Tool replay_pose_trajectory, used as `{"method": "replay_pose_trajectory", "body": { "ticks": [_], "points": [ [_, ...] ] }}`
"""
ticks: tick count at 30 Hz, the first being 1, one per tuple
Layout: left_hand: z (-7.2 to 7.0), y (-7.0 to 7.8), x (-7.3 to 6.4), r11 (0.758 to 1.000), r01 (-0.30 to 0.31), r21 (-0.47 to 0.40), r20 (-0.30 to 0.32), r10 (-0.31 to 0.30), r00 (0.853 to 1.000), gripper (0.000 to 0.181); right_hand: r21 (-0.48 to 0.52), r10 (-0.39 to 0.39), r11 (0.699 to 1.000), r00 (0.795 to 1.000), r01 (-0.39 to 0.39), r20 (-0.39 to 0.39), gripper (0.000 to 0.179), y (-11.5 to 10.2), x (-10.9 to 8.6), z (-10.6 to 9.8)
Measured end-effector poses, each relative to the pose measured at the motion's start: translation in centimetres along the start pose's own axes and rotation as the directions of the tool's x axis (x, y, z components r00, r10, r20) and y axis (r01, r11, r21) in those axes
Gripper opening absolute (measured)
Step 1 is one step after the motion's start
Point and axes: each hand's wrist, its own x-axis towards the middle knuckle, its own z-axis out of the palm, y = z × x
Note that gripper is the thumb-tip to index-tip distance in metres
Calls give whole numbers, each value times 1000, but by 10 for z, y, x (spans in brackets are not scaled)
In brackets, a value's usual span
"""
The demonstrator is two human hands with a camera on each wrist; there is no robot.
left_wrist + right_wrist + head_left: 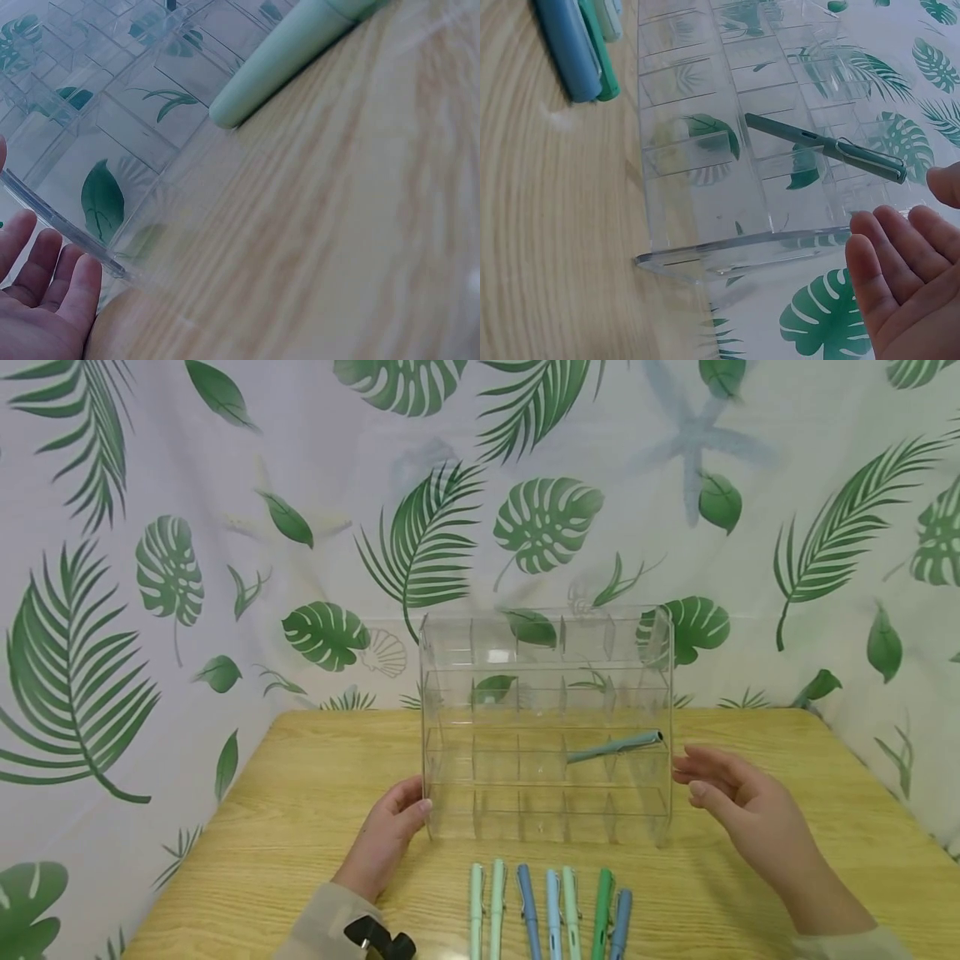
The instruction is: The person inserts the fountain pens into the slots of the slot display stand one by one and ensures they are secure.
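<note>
A clear acrylic rack (547,783) with tiers of small compartments stands upright on the table. One grey-green pen (615,746) lies slanted across its right-hand compartments, second tier from the bottom; the right wrist view shows its clip. At the rack's left side is my left hand (386,835), its thumb by the front edge and its fingers (46,259) loosely bent along the outer face of the side panel. My right hand (757,818) is beside the right side panel, palm facing it, with relaxed fingers (900,262) and nothing held. Whether either hand presses the rack is unclear.
In front of the rack, several capped pens lie in a row: light green pens (497,902), blue pens (528,910) and a dark green pen (602,910). The wooden table (300,810) meets a leaf-patterned curtain (420,527) behind and at the sides.
</note>
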Motion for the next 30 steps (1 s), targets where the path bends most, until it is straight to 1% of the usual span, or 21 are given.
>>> {"method": "replay_pose_trajectory", "body": {
  "ticks": [8,11,14,17,20,26,30],
  "points": [
    [0,0,0,1000,-7,-18,10,7,1000,45,6,-18,1000,996,17,92,44,4,-8,0],
    [0,0,0,1000,-6,-14,12,7,1000,45,19,-21,1000,987,19,156,41,4,-10,-1],
    [0,0,0,1000,-5,-14,13,5,1000,45,14,-12,1000,973,9,231,37,4,-14,1],
    [0,0,0,1000,-5,-15,15,5,1000,45,-5,6,1000,951,-5,309,36,6,-16,3],
    [0,0,0,1000,-4,-13,17,4,1000,45,-4,19,1000,923,-18,385,37,9,-19,5],
    [0,-1,1,1000,-3,-10,20,4,1000,45,9,0,1000,871,-5,491,36,17,-22,11],
    [-1,-1,1,1000,-2,-10,23,2,1000,46,30,-4,999,823,-16,568,35,22,-23,16]
  ]
}}
